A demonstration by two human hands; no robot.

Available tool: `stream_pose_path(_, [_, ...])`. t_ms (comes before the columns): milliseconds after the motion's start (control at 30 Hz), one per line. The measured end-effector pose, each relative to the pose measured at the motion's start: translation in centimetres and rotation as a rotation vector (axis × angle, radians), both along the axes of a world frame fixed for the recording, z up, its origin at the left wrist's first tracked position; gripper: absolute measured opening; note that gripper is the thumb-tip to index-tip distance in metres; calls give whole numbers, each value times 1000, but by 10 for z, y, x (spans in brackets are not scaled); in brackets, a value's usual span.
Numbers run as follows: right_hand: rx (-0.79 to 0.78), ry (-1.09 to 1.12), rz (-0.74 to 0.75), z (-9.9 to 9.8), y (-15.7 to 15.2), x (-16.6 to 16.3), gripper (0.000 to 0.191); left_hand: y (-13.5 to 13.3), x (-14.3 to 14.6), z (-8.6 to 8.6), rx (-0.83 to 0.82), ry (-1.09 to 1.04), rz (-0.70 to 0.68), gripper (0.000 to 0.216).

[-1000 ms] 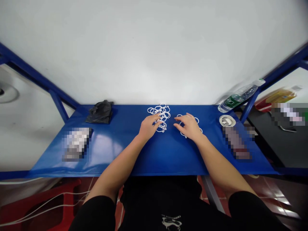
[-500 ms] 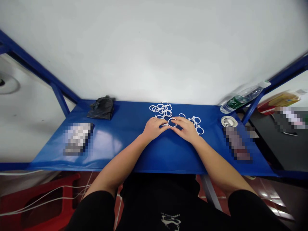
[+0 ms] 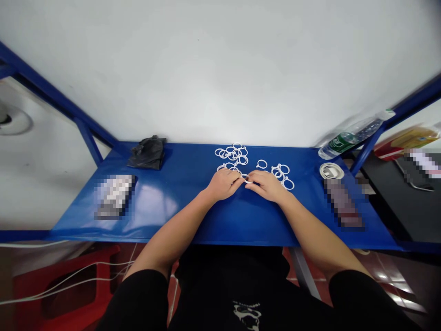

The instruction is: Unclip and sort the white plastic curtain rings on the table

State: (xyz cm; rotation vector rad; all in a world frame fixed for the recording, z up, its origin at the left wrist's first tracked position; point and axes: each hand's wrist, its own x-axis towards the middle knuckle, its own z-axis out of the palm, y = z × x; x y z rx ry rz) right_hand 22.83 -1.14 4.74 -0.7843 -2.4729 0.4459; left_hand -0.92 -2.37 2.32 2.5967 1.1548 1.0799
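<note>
My left hand (image 3: 223, 184) and my right hand (image 3: 267, 185) meet at the middle of the blue table (image 3: 193, 207). Both pinch one small white plastic ring (image 3: 245, 178) between their fingertips. Behind the left hand lies a heap of white rings (image 3: 232, 154). A smaller group of white rings (image 3: 281, 174) lies behind the right hand, and a single ring (image 3: 262, 164) lies between the two groups.
A crumpled black bag (image 3: 147, 152) lies at the back left. A blurred pack (image 3: 112, 195) sits at the left. At the right are a plastic water bottle (image 3: 351, 134), a round tin (image 3: 331, 171) and a blurred oblong item (image 3: 342, 202). A white wall stands behind.
My hands left the two groups of rings, came together at the middle of the table and closed on one ring between them.
</note>
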Motion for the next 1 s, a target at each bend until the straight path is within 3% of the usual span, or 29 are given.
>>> stream_pose_path(300, [40, 18, -33, -5, 0, -3, 30, 2, -1, -2, -19, 27, 2, 38])
stream_pose_path(533, [202, 109, -312, -7, 19, 18, 28, 6, 1, 0, -18, -49, 23, 24])
stream_pose_path(667, [225, 74, -479, -2, 30, 37, 42, 16, -11, 3, 0, -112, 201, 21])
stream_pose_path(767, [199, 104, -570, -1, 33, 40, 40, 25, -25, 1, -88, -111, 373, 18])
stream_pose_path(900, [136, -6, -432, -9, 29, 31, 32, 32, -33, -5, -256, -4, 486, 19])
stream_pose_path(1000, [118, -219, -364, -16, 24, 23, 46, 32, -30, -9, -318, 61, 480, 22])
